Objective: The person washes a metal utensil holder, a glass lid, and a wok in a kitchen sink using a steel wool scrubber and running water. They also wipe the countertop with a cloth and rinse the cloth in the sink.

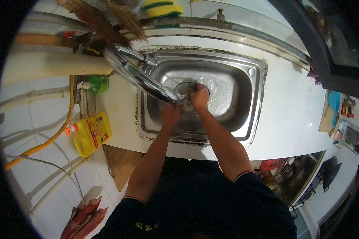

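Note:
Both my hands are inside a stainless steel sink (233, 89), under a chrome gooseneck tap (143, 79). Water runs from its spout. Between my hands is a round, dark-rimmed item (182, 86), perhaps a lid or a bowl, wet and partly covered. My right hand (199, 97) has its fingers curled over this item's far right part, at something dark. Low on the near left side of the sink, my left hand (170, 115) is blurred. The tap's spout hides its fingertips, so its grip does not show.
A yellow detergent jug (92, 134) and a green pump bottle (98, 84) stand left of the sink. Yellow-green sponges (164, 11) and straw brushes (125, 19) are at the back. White countertop (287, 110) extends right. A dark frame (314, 38) juts in at upper right.

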A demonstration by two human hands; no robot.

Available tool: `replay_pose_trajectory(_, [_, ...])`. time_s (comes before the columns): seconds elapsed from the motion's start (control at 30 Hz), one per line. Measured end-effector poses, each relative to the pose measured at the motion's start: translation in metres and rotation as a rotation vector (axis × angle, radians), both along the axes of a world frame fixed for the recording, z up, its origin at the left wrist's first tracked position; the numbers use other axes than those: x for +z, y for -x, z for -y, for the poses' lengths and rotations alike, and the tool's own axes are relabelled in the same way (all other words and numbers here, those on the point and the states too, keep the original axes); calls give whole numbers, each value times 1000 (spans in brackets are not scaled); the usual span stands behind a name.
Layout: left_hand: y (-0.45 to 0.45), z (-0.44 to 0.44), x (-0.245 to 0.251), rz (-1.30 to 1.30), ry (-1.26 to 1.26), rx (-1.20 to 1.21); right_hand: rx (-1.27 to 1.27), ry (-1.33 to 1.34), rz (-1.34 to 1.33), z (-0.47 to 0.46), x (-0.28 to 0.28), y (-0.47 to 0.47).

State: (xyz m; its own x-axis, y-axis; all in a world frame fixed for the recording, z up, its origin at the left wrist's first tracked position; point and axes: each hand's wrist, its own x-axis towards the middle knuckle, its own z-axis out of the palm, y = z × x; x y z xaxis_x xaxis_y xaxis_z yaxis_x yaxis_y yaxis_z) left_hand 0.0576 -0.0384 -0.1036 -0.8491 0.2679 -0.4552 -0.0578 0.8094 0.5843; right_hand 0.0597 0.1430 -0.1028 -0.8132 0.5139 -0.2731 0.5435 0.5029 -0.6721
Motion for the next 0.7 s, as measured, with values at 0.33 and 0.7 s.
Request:
replay_pose_trajectory(0.33, [28,9,4,1,-396,148,72,50,168,6,20,-76])
replay_pose_trajectory(0.7, [43,3,24,-89,-586,363,228,374,-268,53,56,-30])
